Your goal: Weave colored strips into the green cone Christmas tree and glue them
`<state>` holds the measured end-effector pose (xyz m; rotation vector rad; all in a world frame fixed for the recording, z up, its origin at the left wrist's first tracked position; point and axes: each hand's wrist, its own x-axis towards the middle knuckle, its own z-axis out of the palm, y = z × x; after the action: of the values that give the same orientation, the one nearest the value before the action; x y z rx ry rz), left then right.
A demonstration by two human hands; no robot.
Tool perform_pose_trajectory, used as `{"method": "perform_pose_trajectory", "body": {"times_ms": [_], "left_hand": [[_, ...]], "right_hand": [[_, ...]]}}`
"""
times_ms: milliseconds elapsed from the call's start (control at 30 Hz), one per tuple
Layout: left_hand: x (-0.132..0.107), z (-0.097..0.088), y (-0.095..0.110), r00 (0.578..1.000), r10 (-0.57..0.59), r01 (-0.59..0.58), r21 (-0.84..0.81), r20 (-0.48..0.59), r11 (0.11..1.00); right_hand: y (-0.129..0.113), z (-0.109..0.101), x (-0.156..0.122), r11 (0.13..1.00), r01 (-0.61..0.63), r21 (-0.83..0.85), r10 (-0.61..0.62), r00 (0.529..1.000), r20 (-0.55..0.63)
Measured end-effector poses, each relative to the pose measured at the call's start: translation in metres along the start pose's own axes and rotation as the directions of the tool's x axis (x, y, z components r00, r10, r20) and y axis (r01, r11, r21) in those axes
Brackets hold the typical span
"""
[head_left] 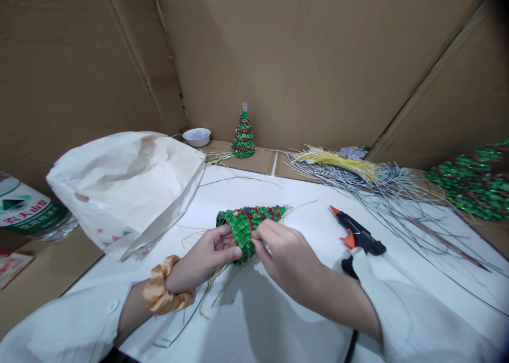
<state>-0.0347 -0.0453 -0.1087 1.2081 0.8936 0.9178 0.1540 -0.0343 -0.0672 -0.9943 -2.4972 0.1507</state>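
Note:
A small green Christmas tree ornament point(240, 230) with red garland lies on its side just above the white board, its base toward the left and its tip toward the right. My left hand point(218, 249) holds it at the base, with fingers reaching inside the rim and the thumb on the outside. On the red garland near the middle, my right hand point(284, 251) pinches with thumb and forefinger. Thin yellow and green wires point(209, 294) stick out below and around the tree.
A black and orange glue gun point(360, 233) lies to the right. Behind it spreads a bundle of wires point(342, 164). Another small tree point(243, 135) and a white bowl point(196, 136) stand at the back. At left are a white bag point(131, 183) and a bottle point(32, 212); green trees point(477, 183) sit far right.

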Motion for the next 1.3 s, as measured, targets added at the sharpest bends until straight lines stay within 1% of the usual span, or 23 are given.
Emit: {"method": "perform_pose_trajectory", "body": {"times_ms": [100, 200, 267, 367, 433, 567, 667, 900, 1167, 1233, 1300], "left_hand": [[0.0, 0.0, 0.0, 1.0, 0.013, -0.013, -0.044, -0.001, 0.999], [-0.001, 0.002, -0.001, 0.999, -0.009, 0.003, -0.137, -0.045, 0.991], [-0.001, 0.003, -0.001, 0.996, -0.048, 0.033, -0.194, -0.076, 0.98], [0.002, 0.008, -0.001, 0.988, -0.102, 0.075, -0.212, -0.119, 0.974], [0.005, 0.011, 0.0, 0.983, -0.114, 0.08, -0.219, -0.147, 0.972], [0.009, 0.014, 0.002, 0.981, -0.122, 0.084, -0.238, -0.153, 0.968], [0.01, 0.015, 0.004, 0.975, -0.143, 0.105, -0.218, -0.169, 0.97], [0.011, 0.021, 0.01, 0.966, -0.161, 0.123, -0.185, -0.204, 0.975], [0.012, 0.022, 0.011, 0.965, -0.17, 0.134, -0.185, -0.199, 0.974], [0.012, 0.022, 0.011, 0.962, -0.168, 0.132, -0.172, -0.213, 0.976], [0.012, 0.022, 0.012, 0.957, -0.169, 0.135, -0.156, -0.235, 0.979]], "right_hand": [[-0.003, 0.007, -0.007, 0.997, -0.014, 0.072, 0.024, 0.991, -0.132], [-0.003, 0.015, -0.009, 0.996, 0.062, 0.07, -0.041, 0.963, -0.266], [-0.001, 0.019, -0.008, 0.993, 0.104, 0.05, -0.083, 0.943, -0.323], [0.001, 0.023, -0.005, 0.994, 0.11, 0.024, -0.093, 0.924, -0.371], [0.001, 0.025, -0.004, 0.995, 0.1, 0.01, -0.088, 0.918, -0.387], [-0.002, 0.027, -0.003, 0.995, 0.094, 0.013, -0.08, 0.905, -0.417], [-0.002, 0.028, -0.003, 0.995, 0.093, 0.033, -0.07, 0.904, -0.423], [0.0, 0.03, -0.005, 0.993, 0.11, 0.034, -0.081, 0.879, -0.47], [0.0, 0.031, -0.006, 0.99, 0.097, 0.104, -0.044, 0.904, -0.425], [0.0, 0.029, -0.006, 0.989, 0.08, 0.125, -0.024, 0.919, -0.394], [0.0, 0.027, -0.005, 0.985, 0.039, 0.168, 0.023, 0.937, -0.35]]}}
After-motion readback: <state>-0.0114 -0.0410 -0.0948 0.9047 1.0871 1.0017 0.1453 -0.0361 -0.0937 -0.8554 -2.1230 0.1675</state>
